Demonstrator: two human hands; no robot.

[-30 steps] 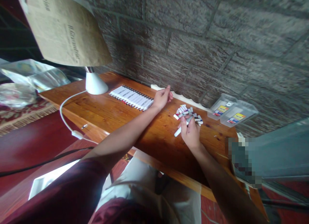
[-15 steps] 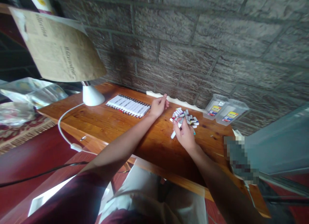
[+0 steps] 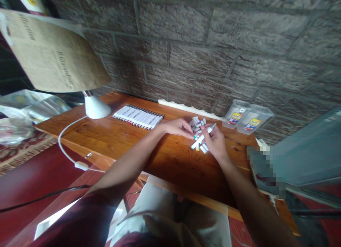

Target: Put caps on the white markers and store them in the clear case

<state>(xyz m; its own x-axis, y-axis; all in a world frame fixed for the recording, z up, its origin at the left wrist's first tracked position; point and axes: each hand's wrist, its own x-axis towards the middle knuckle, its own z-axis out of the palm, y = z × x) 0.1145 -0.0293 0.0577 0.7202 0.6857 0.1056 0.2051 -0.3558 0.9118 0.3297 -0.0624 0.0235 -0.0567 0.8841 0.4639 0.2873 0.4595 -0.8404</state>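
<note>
A white marker with a green tip lies slanted in my right hand, whose fingers are closed around it. Under and behind it is a loose pile of white markers with coloured ends. My left hand reaches the pile's left side, thumb and fingers apart, with nothing seen in it. Whether its fingertips touch a marker I cannot tell. Farther left, a neat row of white markers lies side by side on the wooden desk.
A lamp with a newsprint shade stands at the desk's left end. Two clear plastic boxes stand at the back right. A white wavy-edged strip runs along the brick wall. A blurred-out item lies at the right edge.
My left hand has moved right and towards me, to the pile. My right hand has shifted slightly right, with a marker now plainly across its fingers. The view has turned a little.
</note>
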